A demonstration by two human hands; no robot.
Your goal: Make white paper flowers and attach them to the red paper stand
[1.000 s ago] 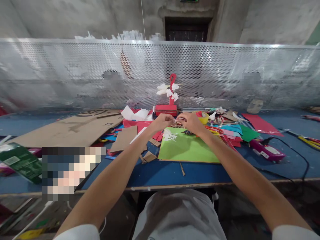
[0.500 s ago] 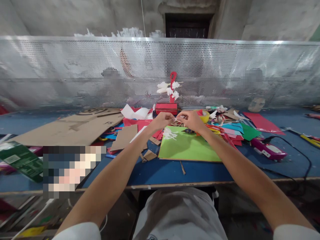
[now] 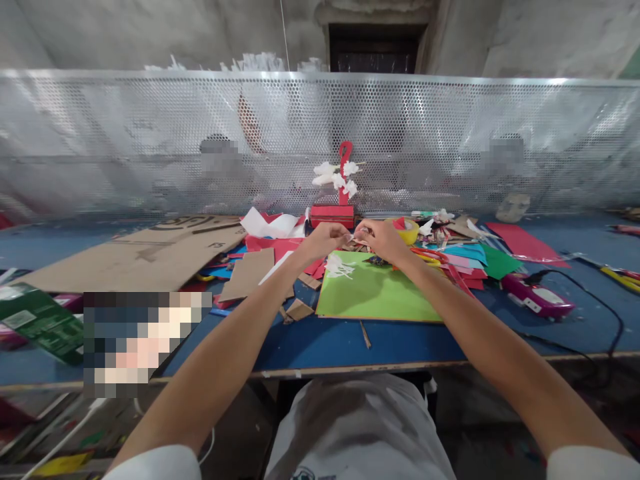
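My left hand (image 3: 327,240) and my right hand (image 3: 380,239) meet above the far edge of a lime green sheet (image 3: 380,293). The fingertips of both are pinched close together on a small whitish piece (image 3: 352,237), too small to make out clearly. White paper petals (image 3: 338,266) lie on the sheet's far left corner, just below my hands. Behind them stands a red box-shaped base (image 3: 332,215) with a curved red upright (image 3: 345,157) and white paper flowers (image 3: 336,179) on it.
Flat cardboard (image 3: 145,253) covers the table's left side. A yellow tape roll (image 3: 407,231), orange-handled scissors (image 3: 430,257) and coloured paper scraps (image 3: 465,255) crowd the right. Farther right lies a purple power strip (image 3: 537,297) with a black cord. A perforated metal screen (image 3: 425,140) closes the back.
My fingers have shifted slightly around the small whitish piece. The view has tilted a little; the things on the table stay where they were.
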